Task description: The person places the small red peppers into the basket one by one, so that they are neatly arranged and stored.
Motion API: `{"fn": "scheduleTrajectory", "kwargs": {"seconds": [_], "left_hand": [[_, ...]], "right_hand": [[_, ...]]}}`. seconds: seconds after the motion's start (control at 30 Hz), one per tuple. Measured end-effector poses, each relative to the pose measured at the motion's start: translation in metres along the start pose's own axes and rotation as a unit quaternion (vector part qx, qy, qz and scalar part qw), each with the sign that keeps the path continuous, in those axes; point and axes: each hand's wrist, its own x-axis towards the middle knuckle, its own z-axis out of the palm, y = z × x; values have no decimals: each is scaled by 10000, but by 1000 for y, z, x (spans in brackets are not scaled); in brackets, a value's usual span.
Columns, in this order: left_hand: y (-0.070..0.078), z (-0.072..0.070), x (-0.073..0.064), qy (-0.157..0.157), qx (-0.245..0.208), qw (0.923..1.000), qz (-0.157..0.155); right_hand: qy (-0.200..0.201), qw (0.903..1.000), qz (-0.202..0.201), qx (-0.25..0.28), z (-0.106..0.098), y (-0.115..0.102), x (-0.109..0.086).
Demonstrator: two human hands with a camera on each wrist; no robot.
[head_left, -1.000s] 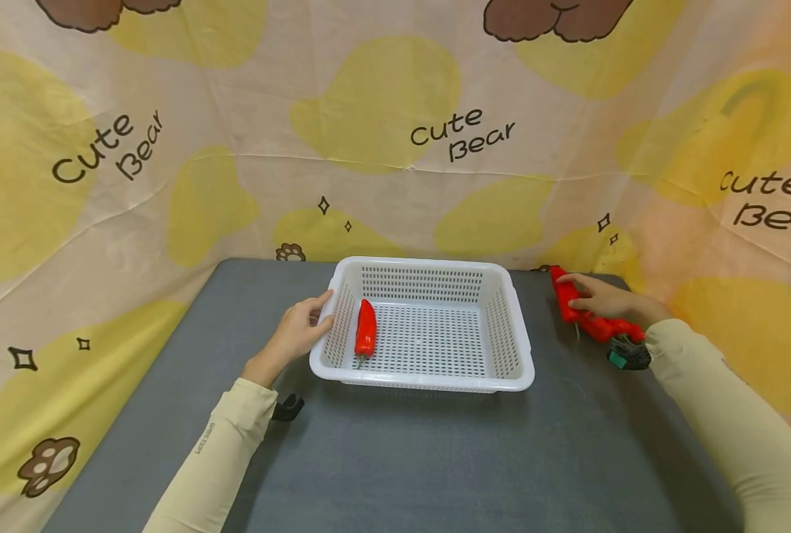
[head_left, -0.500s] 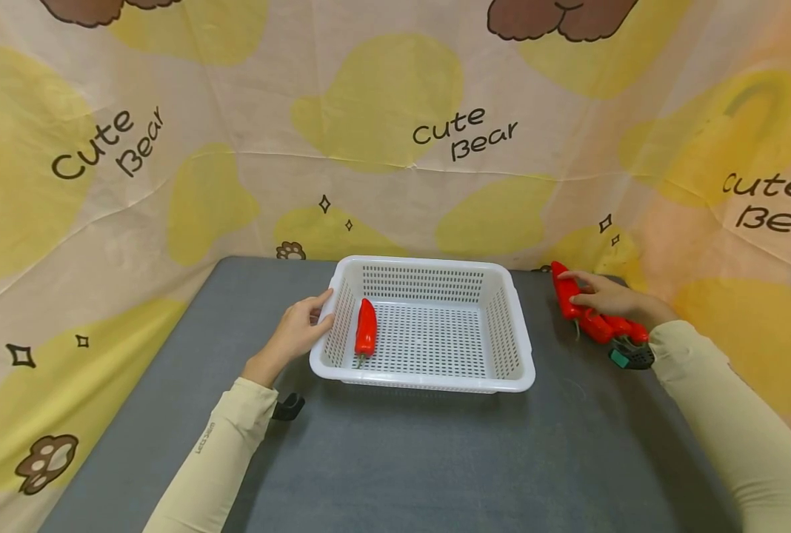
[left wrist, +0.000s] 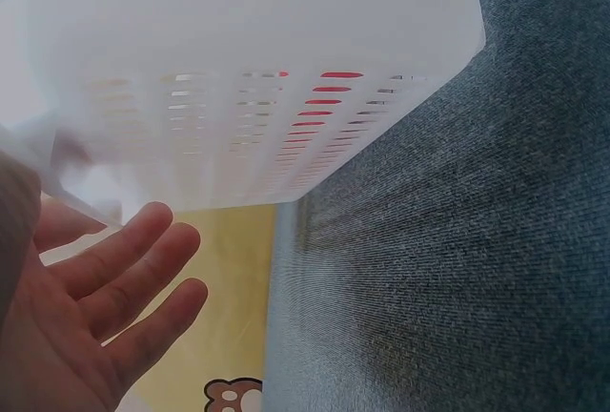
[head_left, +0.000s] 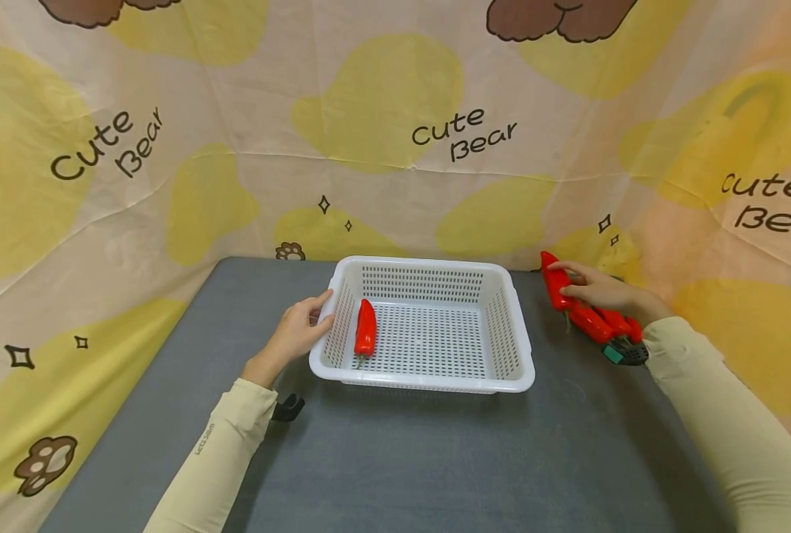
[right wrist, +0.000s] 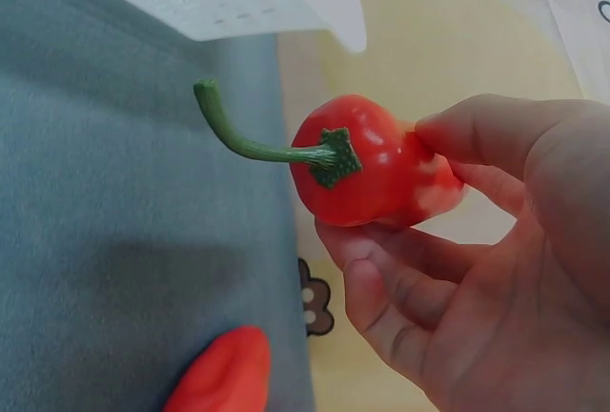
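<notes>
My right hand (head_left: 601, 287) grips a long red pepper (head_left: 555, 281) between thumb and fingers, raised off the table. In the right wrist view the held pepper (right wrist: 357, 159) points its curved green stem away from the palm. My left hand (head_left: 298, 326) holds the left rim of a white perforated plastic basket (head_left: 429, 383), the thumb over the edge. In the left wrist view several fingers (left wrist: 152, 278) spread loosely outside the basket wall. One red pepper (head_left: 365, 329) lies inside the basket at its left, stem toward me.
Several more red peppers (head_left: 592, 322) lie on the dark grey table (head_left: 422, 459) to the right, partly behind my right hand and wrist camera (head_left: 625, 352). A printed cloth (head_left: 382, 148) hangs behind and along the sides of the table.
My right hand has lifted its pepper and moved it slightly up and left, showing more of the peppers beneath. My left hand and the basket have stayed put.
</notes>
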Motion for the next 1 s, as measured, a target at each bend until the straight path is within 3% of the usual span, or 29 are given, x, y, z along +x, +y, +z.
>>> {"fn": "scheduleTrajectory", "kwargs": {"seconds": [0.43,0.7,1.0], "left_hand": [[-1,0,-1,9,-10,10000,11],[0,0,-1,-6,-25,10000,-19],[-1,1,-1,7,-70,10000,-39]], "right_hand": [[-119,9999,26,-17,9,-17,5],[-136,9986,-284,428,14,-22,12],[-217,9973,-180,676,20,-33,20]]}}
